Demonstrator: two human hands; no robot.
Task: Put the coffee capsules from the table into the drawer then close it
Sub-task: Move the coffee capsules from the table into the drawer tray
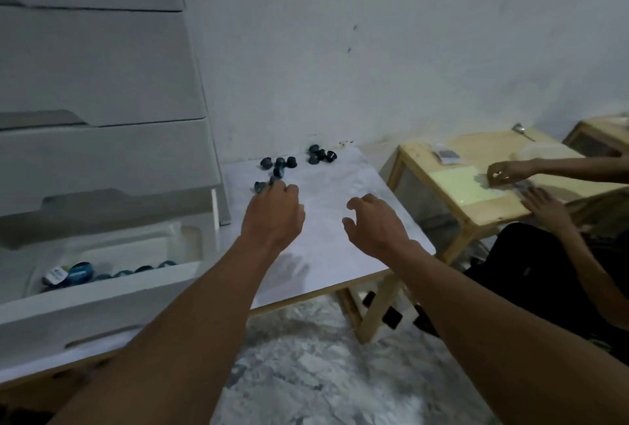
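Several dark coffee capsules [279, 166] lie in two loose groups at the far side of the white table [326, 254], the second group [320, 154] near the wall. My left hand [272, 211] reaches over the table, its fingertips touching the nearest capsule [260, 187]; whether it grips one is hidden by the knuckles. My right hand [374, 220] hovers over the table's middle, fingers curled apart, holding nothing. To the left, the lowest drawer [102, 292] of a white cabinet stands pulled out, with several blue-lidded capsules [80, 271] inside.
The white drawer cabinet [95, 84] rises at left with its upper drawers shut. A wooden side table [476, 186] stands to the right, where another person's hands [510, 171] handle small items. A grey wall lies behind; patterned floor lies below the table's front edge.
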